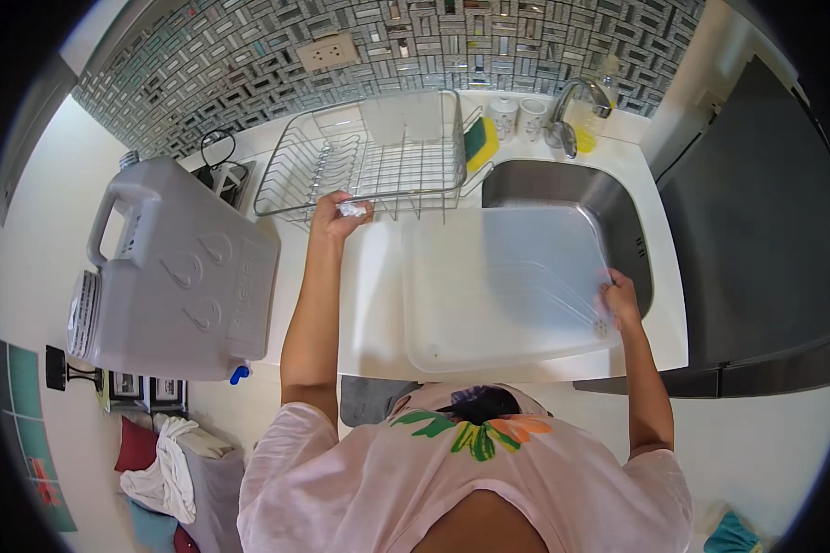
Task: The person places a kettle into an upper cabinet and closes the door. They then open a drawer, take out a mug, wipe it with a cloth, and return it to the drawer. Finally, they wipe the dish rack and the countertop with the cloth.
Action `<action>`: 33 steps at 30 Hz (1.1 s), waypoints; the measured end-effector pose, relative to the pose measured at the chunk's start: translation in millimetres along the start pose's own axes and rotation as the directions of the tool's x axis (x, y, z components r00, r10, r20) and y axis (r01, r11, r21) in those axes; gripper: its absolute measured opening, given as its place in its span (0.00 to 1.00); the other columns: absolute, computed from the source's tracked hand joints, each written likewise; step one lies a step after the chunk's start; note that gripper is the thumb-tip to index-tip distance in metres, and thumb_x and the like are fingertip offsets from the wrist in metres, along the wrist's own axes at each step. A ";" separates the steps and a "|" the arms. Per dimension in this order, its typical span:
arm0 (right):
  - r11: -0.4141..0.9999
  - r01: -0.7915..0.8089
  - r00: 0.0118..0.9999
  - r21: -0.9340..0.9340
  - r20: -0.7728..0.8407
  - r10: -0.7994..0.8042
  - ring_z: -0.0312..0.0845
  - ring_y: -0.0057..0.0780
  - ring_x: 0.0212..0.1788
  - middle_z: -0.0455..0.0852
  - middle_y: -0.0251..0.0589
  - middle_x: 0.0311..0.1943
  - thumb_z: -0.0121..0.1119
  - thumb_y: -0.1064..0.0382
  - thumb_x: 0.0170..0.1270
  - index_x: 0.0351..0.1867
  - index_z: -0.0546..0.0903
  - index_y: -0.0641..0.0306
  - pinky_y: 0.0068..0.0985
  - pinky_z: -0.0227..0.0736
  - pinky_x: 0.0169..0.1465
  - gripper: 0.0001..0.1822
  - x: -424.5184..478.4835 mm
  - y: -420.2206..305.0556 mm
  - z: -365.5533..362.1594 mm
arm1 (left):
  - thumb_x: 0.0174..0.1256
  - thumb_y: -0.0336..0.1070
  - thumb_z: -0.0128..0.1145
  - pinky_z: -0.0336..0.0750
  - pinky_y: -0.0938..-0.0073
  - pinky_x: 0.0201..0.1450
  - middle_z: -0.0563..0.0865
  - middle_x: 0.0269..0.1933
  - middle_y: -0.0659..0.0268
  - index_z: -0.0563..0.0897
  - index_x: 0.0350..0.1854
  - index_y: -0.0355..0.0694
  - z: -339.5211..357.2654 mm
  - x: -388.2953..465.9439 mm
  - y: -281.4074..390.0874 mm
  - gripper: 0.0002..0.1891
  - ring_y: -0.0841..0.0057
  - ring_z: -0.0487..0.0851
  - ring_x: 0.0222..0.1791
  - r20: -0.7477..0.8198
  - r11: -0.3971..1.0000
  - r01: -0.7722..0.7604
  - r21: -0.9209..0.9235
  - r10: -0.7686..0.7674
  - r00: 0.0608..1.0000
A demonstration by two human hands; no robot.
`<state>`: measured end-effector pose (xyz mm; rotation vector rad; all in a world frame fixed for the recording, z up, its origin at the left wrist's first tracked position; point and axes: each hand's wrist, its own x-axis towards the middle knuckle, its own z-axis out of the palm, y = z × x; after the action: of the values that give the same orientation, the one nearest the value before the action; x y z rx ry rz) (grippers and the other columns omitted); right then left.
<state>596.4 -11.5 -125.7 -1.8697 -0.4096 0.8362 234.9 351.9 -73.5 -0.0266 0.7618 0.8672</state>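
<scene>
My right hand [620,298] grips the right edge of a translucent plastic tray or lid [484,290], which reaches over the counter and part of the steel sink [629,207]. My left hand [341,216] is closed on a crumpled white wad [351,209] at the front rim of the wire dish rack [387,195]. Whether those fingers also grip the rim, I cannot tell. A pale translucent item [401,121] stands at the rack's back. Beside the rack's right end is a yellow and green sponge [482,144].
A large water container [187,276] with a blue spigot [238,374] stands at the left. Two white cups [531,119], a faucet [566,124] and a bottle of yellow liquid [586,131] stand behind the sink. Right of the counter is a dark refrigerator [754,221].
</scene>
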 end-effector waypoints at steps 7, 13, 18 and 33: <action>0.999 -0.029 0.999 0.014 0.032 0.028 0.67 0.18 0.16 0.73 0.32 0.19 0.43 0.75 0.59 0.50 0.74 0.64 0.19 0.64 0.18 0.17 -22.9 5.0 15.4 | 0.48 0.21 0.44 0.66 0.62 0.33 0.64 0.42 0.50 0.61 0.41 0.32 0.8 16.2 11.2 0.16 0.60 0.62 0.38 -0.015 1.000 -0.002 -0.030 0.001 1.000; 0.999 0.043 0.997 0.025 0.066 -0.044 0.67 0.17 0.17 0.74 0.32 0.20 0.43 0.76 0.59 0.50 0.73 0.65 0.19 0.64 0.19 0.17 -29.5 26.6 -9.2 | 0.46 0.20 0.43 0.65 0.60 0.34 0.63 0.44 0.48 0.59 0.42 0.32 2.1 19.8 26.4 0.18 0.60 0.61 0.39 -0.038 0.994 0.028 -0.108 -0.033 0.999; 0.997 0.076 0.984 0.030 0.157 -0.080 0.69 0.17 0.18 0.75 0.32 0.21 0.44 0.76 0.59 0.50 0.73 0.63 0.19 0.65 0.19 0.17 -30.3 22.2 14.3 | 0.46 0.19 0.44 0.66 0.62 0.33 0.65 0.43 0.49 0.60 0.42 0.33 -9.2 22.0 9.6 0.18 0.61 0.62 0.38 -0.046 0.997 -0.042 -0.066 0.039 0.998; 0.453 0.794 0.575 -0.406 0.262 -0.775 0.69 0.40 0.52 0.72 0.49 0.53 0.49 0.57 0.65 0.61 0.67 0.59 0.30 0.65 0.53 0.23 -53.2 -28.2 77.3 | 0.68 0.53 0.44 0.69 0.74 0.24 0.77 0.24 0.63 0.76 0.29 0.37 -48.6 -100.2 -91.9 0.21 0.77 0.75 0.21 0.188 0.692 -0.430 0.580 0.400 0.897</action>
<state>506.9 19.4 -100.8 -1.7763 -1.5149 0.0930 229.5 207.6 -73.1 0.7794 0.9968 1.0076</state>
